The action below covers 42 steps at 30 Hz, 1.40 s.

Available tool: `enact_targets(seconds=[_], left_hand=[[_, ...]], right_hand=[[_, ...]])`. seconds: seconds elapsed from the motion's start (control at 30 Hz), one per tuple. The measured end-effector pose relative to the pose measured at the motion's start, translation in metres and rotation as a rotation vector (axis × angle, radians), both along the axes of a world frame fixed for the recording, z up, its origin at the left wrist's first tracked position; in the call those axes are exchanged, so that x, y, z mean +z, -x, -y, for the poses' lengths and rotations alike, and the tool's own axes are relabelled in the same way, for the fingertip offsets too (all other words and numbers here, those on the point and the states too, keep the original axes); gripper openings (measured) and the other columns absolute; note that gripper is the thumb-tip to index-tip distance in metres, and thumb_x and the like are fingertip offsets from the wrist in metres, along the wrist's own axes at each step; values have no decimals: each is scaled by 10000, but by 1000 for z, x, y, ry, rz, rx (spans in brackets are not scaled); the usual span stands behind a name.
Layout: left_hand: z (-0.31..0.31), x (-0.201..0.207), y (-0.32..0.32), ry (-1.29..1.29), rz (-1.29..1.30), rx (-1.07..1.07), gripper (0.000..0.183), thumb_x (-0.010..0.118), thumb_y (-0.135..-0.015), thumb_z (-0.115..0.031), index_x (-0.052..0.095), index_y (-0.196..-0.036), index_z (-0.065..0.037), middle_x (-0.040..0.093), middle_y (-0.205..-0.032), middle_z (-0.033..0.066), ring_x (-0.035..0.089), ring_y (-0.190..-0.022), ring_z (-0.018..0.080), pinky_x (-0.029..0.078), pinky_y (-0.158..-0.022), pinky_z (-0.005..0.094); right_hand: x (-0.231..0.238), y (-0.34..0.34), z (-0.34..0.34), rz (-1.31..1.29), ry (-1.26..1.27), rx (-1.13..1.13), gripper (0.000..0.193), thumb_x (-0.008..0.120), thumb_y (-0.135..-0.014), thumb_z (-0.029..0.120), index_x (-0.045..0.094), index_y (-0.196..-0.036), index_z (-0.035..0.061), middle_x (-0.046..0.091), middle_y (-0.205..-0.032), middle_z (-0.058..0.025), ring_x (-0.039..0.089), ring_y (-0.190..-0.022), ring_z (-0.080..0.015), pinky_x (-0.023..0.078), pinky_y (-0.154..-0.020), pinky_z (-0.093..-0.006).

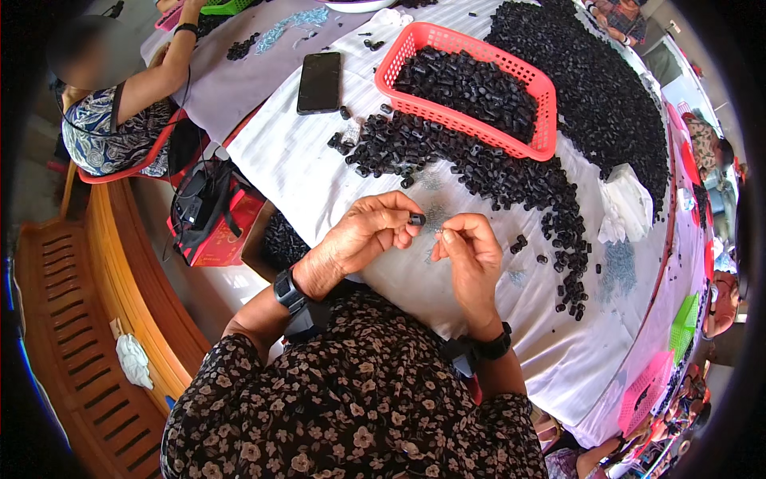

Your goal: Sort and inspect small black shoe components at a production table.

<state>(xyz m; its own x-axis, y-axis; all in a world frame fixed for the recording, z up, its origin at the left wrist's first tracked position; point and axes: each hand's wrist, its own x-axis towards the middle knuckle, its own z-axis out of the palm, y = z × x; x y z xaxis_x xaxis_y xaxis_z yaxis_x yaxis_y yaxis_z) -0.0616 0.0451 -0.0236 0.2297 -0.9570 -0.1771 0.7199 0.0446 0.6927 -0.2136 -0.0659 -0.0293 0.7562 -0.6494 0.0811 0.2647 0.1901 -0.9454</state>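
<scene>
Between the thumb and finger of my left hand (pixel 368 231) is a small black plastic part (pixel 416 219), its end facing my other hand. A short gap to the right, my right hand (pixel 471 254) is pinched together; whatever sits at its fingertips is too small to name. Just beyond both hands, tiny silvery-blue pieces (pixel 433 209) lie scattered on the white cloth (pixel 391 275). Past them spreads a loose band of similar black parts (pixel 447 152). A red plastic basket (pixel 545 120) filled with more of these parts stands behind that band.
A black phone (pixel 319 83) lies at the far left of the cloth. A large black heap (pixel 598 88) covers the back right, near a crumpled white plastic bag (pixel 625 203). More bluish bits (pixel 617 271) lie at right. Another person (pixel 120 120) sits at the upper left; a wooden bench (pixel 96 335) stands left.
</scene>
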Motion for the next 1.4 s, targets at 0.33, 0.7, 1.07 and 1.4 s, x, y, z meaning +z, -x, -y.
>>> enact_targets(seconds=[0.33, 0.7, 1.07, 1.4], left_hand=[[2, -11, 20, 48, 80, 2, 174, 625, -838, -23, 578, -1004, -2, 590, -858, 33, 532, -707, 94, 434, -658, 210], [-4, -10, 22, -117, 599, 163, 162, 658, -795, 13, 574, -928, -23, 583, -805, -11, 512, -691, 47, 421, -617, 196], [-6, -7, 23, -75, 878, 181, 207, 664, -784, 10, 543, -951, -10, 583, -883, 24, 569, -796, 82, 491, -738, 244], [-8, 1, 22, -154, 960, 69, 152, 674, -798, -25, 566, -904, -7, 569, -816, -2, 536, -744, 67, 462, -665, 233]], right_hand=[[7, 1, -3, -32, 149, -26, 74, 574, -880, 24, 541, -946, 21, 552, -795, -1, 508, -640, -44, 434, -582, -188], [4, 0, -6, -113, 223, -28, 78, 556, -848, -39, 549, -878, 33, 504, -750, 50, 432, -643, -6, 367, -555, -165], [-1, -2, -1, -144, 277, 15, 54, 549, -864, -1, 561, -905, 32, 522, -742, 41, 456, -616, -17, 377, -538, -174], [9, 4, 5, -166, 217, 78, 68, 556, -857, -2, 579, -916, 22, 544, -764, 26, 485, -627, -32, 409, -556, -184]])
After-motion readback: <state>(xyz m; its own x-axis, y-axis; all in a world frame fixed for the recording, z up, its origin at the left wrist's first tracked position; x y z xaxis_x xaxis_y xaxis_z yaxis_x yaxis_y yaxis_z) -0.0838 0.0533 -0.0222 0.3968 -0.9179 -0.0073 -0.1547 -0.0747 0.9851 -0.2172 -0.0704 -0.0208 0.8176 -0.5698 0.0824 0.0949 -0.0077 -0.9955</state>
